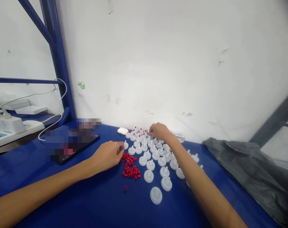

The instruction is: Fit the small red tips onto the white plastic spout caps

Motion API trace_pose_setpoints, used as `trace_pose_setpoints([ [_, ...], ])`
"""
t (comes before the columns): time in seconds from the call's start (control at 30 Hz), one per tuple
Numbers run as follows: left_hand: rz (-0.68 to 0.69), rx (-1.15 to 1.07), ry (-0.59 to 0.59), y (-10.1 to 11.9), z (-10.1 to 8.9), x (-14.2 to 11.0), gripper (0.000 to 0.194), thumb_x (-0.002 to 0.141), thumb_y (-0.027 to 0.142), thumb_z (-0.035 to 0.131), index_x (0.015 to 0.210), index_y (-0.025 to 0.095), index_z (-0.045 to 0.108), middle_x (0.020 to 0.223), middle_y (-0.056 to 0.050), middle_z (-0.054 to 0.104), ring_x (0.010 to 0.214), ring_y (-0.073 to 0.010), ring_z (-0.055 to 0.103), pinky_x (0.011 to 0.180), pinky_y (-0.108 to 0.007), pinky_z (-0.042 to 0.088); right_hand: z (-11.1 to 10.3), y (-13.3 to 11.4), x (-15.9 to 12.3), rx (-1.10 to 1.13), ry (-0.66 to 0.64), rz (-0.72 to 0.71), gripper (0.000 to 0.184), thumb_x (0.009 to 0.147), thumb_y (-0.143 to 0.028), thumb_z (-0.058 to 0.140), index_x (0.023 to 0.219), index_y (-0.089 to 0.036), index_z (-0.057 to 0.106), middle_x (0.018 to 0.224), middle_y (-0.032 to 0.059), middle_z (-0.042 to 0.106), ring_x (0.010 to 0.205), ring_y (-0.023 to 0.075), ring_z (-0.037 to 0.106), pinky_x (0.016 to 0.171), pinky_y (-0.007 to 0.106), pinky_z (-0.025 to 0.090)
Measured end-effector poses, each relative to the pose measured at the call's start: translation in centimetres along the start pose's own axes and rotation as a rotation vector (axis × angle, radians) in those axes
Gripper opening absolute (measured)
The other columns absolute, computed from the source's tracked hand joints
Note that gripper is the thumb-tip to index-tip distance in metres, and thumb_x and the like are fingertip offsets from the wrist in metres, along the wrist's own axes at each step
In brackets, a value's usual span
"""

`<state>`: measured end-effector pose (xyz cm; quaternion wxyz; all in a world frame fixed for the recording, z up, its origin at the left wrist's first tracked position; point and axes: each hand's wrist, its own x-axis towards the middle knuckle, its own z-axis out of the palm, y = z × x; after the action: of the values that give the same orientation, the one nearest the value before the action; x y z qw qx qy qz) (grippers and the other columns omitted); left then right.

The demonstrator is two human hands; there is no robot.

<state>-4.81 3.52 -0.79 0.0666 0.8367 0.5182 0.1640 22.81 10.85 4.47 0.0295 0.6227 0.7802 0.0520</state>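
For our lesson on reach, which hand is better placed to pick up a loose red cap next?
Probably the left: the left hand is beside the loose red caps, while the right hand is farther from them, by the rear white pieces.

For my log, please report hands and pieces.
Left hand beside red caps. Right hand among white pieces; both grips unclear. Several far pieces red-tipped, nearest bare. Right forearm hides some.
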Motion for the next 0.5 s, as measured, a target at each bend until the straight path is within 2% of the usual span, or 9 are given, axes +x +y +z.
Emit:
trace_pose_setpoints([
  [0.27,0.001,-0.014,0.003,0.0,0.2,-0.2,0.019,0.093,0.028,0.052,0.088,0.024,0.070,0.072,-0.005,0.075,0.062,-0.0241,0.066,0.059,-0.034,0.030,-0.9,0.0,-0.3,0.024,0.045,-0.033,0.032,0.102,-0.040,0.065,0.127,-0.020,0.066,0.131,0.0092,0.068,0.111,0.0231,0.068,0.095,0.046,0.059],
  [0.5,0.007,-0.008,0.008,0.1,0.0,-0.2,0.021,0.095,0.029,0.050,0.087,0.025,0.070,0.071,-0.005,0.075,0.062,-0.0250,0.066,0.060,-0.034,0.031,-1.2,-1.4,-0.4,0.080,0.061,-0.127,0.031,0.103,-0.040,0.065,0.126,-0.021,0.067,0.131,0.0089,0.068,0.110,0.0228,0.068,0.096,0.045,0.060],
])
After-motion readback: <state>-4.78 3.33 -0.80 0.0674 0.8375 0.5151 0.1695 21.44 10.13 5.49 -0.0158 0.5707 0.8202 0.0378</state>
